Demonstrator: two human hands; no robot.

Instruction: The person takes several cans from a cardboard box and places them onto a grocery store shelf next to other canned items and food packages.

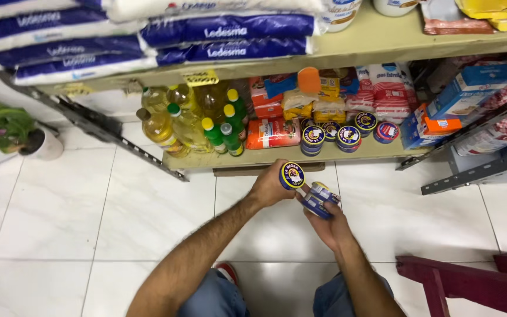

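My left hand [271, 186] grips one small round blue tin with a yellow-ringed lid [292, 175], held up just in front of the bottom shelf. My right hand [328, 222] holds a short stack of the same blue tins [319, 199], right next to the left hand's tin. More tins of this kind [330, 136] stand in stacks on the low shelf [277, 157] straight ahead of both hands, between an orange packet and a blue and white box.
Yellow oil bottles with green caps [190, 120] fill the shelf's left end; boxes and bags [441, 111] fill the right. Blue and white sacks [148, 41] lie on the upper shelf. A potted plant [22, 132] stands left; a dark red stool [465, 282] sits bottom right on white tiles.
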